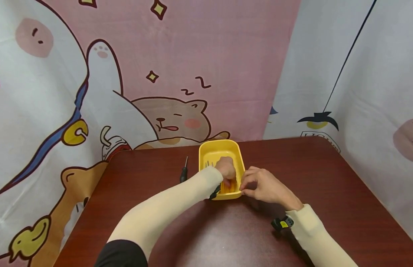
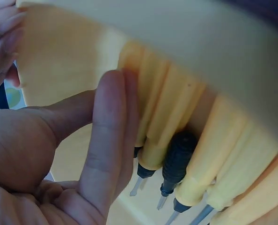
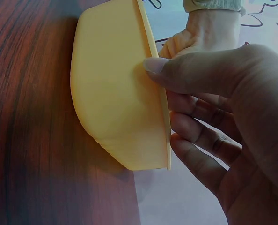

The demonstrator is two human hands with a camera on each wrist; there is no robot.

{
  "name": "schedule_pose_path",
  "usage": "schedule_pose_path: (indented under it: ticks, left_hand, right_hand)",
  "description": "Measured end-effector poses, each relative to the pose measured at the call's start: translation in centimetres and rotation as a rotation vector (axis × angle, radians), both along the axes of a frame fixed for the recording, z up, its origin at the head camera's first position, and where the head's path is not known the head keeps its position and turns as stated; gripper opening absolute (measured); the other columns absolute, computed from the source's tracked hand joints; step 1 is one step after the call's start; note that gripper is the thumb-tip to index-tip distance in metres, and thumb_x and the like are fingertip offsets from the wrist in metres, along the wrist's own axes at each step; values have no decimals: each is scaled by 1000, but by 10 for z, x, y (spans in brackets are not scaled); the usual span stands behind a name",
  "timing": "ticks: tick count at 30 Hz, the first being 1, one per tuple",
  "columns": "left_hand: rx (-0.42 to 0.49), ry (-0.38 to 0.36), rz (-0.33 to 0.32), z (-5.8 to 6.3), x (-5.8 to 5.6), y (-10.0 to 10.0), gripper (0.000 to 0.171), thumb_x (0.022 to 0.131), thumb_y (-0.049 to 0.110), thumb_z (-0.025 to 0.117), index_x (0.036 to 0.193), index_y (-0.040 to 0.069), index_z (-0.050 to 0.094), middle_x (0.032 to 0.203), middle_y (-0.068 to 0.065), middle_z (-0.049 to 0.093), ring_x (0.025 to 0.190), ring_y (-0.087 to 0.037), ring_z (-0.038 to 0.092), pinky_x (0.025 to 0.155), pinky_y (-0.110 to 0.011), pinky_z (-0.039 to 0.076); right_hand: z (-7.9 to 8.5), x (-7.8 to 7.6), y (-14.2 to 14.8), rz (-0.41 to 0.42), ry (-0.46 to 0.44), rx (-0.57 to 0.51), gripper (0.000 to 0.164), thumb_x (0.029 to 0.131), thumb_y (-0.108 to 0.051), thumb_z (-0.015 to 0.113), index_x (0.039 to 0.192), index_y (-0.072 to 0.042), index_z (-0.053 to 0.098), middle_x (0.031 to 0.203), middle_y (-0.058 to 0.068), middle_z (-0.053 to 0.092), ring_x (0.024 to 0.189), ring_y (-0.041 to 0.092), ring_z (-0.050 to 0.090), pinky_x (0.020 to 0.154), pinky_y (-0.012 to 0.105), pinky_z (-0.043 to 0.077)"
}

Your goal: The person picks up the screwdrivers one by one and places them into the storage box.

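A yellow plastic box (image 1: 238, 154) stands on the table, holding several screwdrivers side by side. My left hand (image 1: 226, 168) reaches down into it. In the left wrist view, the left fingers (image 2: 108, 108) are fairly straight and touch the end of a yellow screwdriver handle (image 2: 150, 93); the thumb tip is hidden behind them. A black-handled screwdriver (image 2: 179, 157) lies among the yellow ones. My right hand (image 1: 266, 185) pinches the box's near right rim, thumb outside and fingers over the inner side, as the right wrist view shows.
Left of the box, another black-handled screwdriver (image 1: 184, 172) lies on the dark reddish-brown table (image 1: 153, 167). A printed cartoon curtain (image 1: 226, 74) hangs just behind the table's back edge. The left forearm crosses in front of the box.
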State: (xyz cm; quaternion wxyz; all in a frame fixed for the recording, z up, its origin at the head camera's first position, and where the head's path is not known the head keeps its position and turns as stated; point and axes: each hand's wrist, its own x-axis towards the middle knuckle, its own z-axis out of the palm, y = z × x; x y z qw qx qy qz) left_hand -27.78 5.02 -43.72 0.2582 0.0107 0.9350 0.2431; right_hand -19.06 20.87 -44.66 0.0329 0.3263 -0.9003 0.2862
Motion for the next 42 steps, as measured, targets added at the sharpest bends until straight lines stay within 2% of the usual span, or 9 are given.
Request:
schedule_pose_path:
  ticks: [5, 11, 17, 21, 24, 28, 33, 38, 42]
  left_hand:
    - [2, 13, -16, 4, 1, -7, 28, 79, 7, 88, 91, 0, 63, 68, -15, 70, 54, -25, 73, 57, -33, 62]
    - [59, 39, -38, 14, 0, -18, 31, 84, 20, 86, 94, 1, 64, 77, -17, 72, 64, -28, 76, 60, -36, 63]
    - [32, 120, -66, 26, 2, -29, 31, 86, 29, 84, 92, 5, 65, 85, -14, 72, 77, -29, 75, 70, -37, 64]
    - [6, 175, -114, 33, 3, -38, 33, 88, 33, 82, 79, 7, 63, 68, -6, 58, 60, -20, 61, 57, -29, 54]
    - [28, 219, -132, 39, 4, -45, 32, 89, 33, 81, 96, 4, 69, 79, -2, 59, 68, -14, 54, 63, -28, 52]
    - [108, 260, -138, 45, 5, -58, 56, 89, 33, 81, 133, 4, 61, 122, -7, 68, 103, -19, 64, 92, -37, 58]
    - [183, 296, -159, 46, 0, -77, 62, 89, 35, 80, 140, 7, 57, 135, -13, 63, 118, -27, 63, 100, -44, 56]
    - [183, 344, -163, 45, -3, -99, 64, 91, 39, 77, 146, 14, 53, 148, -14, 53, 136, -33, 52, 109, -50, 49]
    - [180, 377, -161, 42, -7, -120, 64, 92, 38, 76, 147, 15, 53, 149, -15, 52, 138, -35, 50, 110, -52, 48]
  right_hand:
    - [0, 0, -1, -3, 6, 6, 16, 79, -21, 90, 84, -31, 78, 86, -24, 66, 90, 5, 57, 83, 30, 55]
    - [0, 1, -1, -14, 3, 17, 17, 79, -22, 90, 84, -33, 77, 87, -24, 65, 90, 3, 56, 85, 29, 54]
    - [1, 1, 0, -29, -22, 34, 17, 80, -23, 89, 86, -33, 77, 88, -23, 65, 91, 5, 56, 86, 30, 55]
    - [1, 1, 0, -28, -24, 32, 17, 80, -22, 89, 85, -34, 77, 88, -23, 66, 91, 6, 57, 86, 30, 54]
    - [1, 1, 0, -24, -23, 29, 17, 80, -22, 89, 85, -33, 77, 87, -23, 66, 91, 7, 57, 86, 30, 54]
    - [1, 1, 0, -27, -30, 33, 17, 80, -22, 89, 86, -34, 77, 86, -23, 65, 92, 10, 59, 86, 30, 54]
    - [1, 0, 1, -40, -39, 38, 19, 80, -22, 89, 86, -35, 77, 86, -24, 64, 91, 10, 58, 86, 32, 54]
    - [1, 0, 0, -47, -30, 45, 19, 79, -22, 90, 86, -34, 78, 86, -24, 64, 90, 7, 56, 86, 30, 54]
    - [1, 1, 0, -56, -32, 49, 18, 79, -23, 90, 87, -34, 78, 86, -24, 64, 91, 6, 55, 86, 30, 54]
